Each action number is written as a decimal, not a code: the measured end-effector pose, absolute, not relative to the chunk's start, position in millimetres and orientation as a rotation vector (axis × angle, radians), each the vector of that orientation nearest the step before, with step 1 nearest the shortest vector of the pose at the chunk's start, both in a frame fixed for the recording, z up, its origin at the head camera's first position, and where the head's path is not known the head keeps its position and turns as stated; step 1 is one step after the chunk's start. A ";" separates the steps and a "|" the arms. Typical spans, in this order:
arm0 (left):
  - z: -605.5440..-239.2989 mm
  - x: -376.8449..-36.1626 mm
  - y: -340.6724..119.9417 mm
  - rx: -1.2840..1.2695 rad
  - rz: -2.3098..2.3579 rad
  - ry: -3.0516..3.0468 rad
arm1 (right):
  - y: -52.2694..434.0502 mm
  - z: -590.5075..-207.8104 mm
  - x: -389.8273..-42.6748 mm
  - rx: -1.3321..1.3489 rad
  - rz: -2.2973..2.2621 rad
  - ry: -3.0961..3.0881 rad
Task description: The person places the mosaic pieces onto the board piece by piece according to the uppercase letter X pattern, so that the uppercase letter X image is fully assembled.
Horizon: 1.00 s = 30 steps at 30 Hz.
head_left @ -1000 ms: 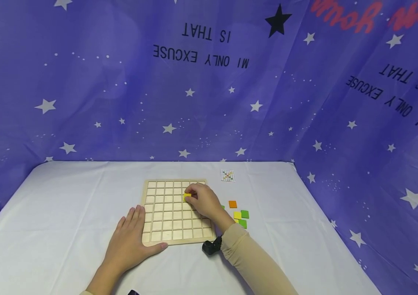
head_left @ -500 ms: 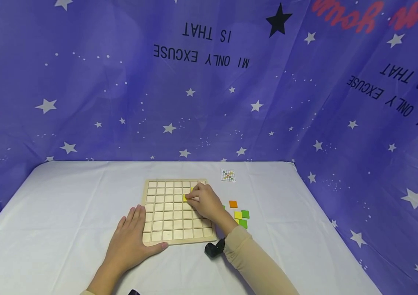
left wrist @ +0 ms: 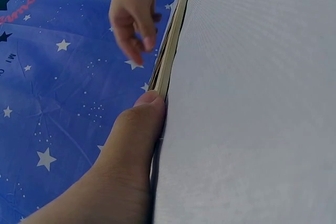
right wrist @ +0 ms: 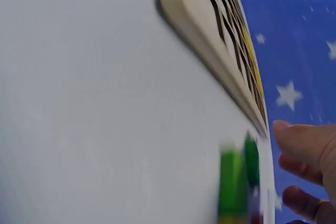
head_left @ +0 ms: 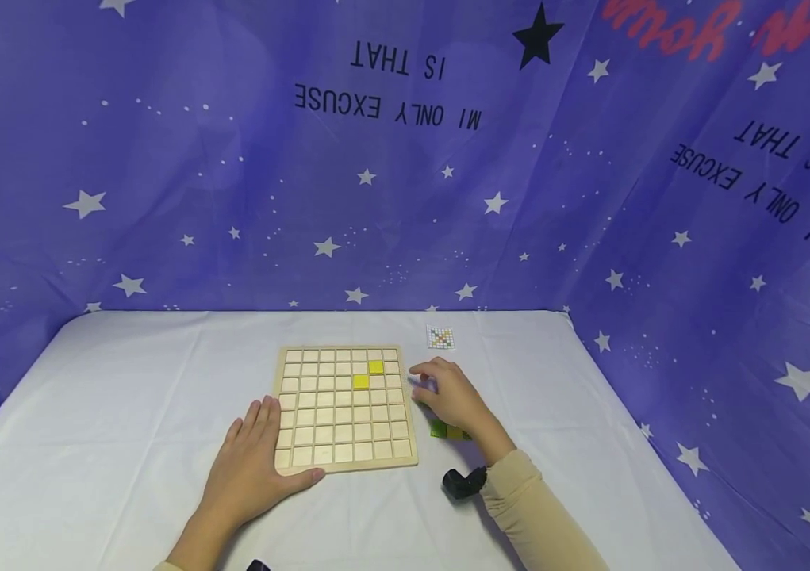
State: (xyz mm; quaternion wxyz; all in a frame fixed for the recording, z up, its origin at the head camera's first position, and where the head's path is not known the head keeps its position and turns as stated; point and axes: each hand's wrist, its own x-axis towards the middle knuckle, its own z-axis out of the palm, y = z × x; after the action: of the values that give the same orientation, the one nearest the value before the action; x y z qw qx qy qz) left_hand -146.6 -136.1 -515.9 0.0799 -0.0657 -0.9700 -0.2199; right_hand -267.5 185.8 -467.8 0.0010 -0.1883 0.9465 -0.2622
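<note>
Wooden and pale, the grid board (head_left: 344, 409) lies flat on the white tablecloth (head_left: 126, 412), and it is the landmark for all other places here. It looks stiff and light, a thin plate with raised ribs that make many small square cells; I judge it slides easily on the cloth, so it is best held by its rim, pressing down at a corner. The left hand (head_left: 251, 468) does this: it rests at the near left corner of the board, fingers straight and together on the cloth, the thumb along the near edge; in the left wrist view the thumb (left wrist: 142, 124) touches the board's side. Most cells are empty; two yellow tiles (head_left: 368, 373) sit in the far right part of the board, in cells that meet at a corner. The loose tiles (head_left: 447, 431), green and yellow, lie just beside the right edge of the board, partly under the right hand (head_left: 451, 396). They seem small, flat, hard and smooth, probably light, so a pinch on two opposite edges with fingertips should take one. The right hand hovers over them, fingers loosely curved and a little apart, holding nothing that I can see. Beyond the far right corner of the board lies a small pattern card (head_left: 440, 339). Behind hangs a blue starry cloth (head_left: 162, 159).
</note>
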 end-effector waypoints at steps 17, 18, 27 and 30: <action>-515.0 -145.3 -136.9 -0.196 -0.655 -2.907 | 235.9 -472.3 -270.1 -0.304 -0.755 2.967; -515.3 -145.5 -136.9 -0.194 -0.655 -2.908 | 235.5 -472.9 -270.6 -0.296 -0.771 2.971; -515.8 -146.7 -136.0 -0.188 -0.658 -2.902 | 224.4 -474.1 -272.6 -0.237 -0.930 2.981; -515.0 -146.7 -135.9 -0.188 -0.658 -2.903 | 213.7 -473.8 -272.5 -0.260 -0.998 2.979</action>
State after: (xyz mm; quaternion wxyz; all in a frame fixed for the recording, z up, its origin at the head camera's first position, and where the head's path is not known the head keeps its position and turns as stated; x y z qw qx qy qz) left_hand -146.7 -135.9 -515.0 0.0795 -0.0628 -0.9702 -0.2200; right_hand -272.5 213.7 -473.8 -0.0057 -0.0826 0.9449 -0.3167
